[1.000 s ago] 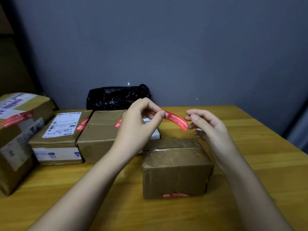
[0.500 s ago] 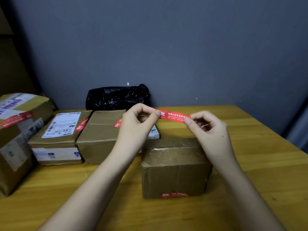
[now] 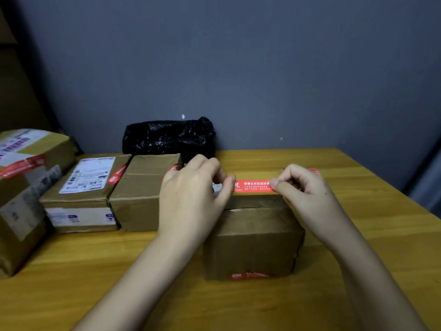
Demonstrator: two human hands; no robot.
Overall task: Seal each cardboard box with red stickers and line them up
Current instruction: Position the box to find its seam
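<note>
Above the far top edge of the nearest cardboard box (image 3: pixel 253 237), a red sticker (image 3: pixel 254 186) with white print is stretched flat, pinched at its ends by the left hand (image 3: pixel 191 199) and right hand (image 3: pixel 305 192).

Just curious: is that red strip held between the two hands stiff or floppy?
Probably floppy: the red sticker looks thin and lies flat only because the left hand and right hand pinch its ends. Likely very light, and sticky.

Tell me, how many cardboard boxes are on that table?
4: one under the hands, two side by side to its left, one large at the left edge. More may sit out of view.
</note>
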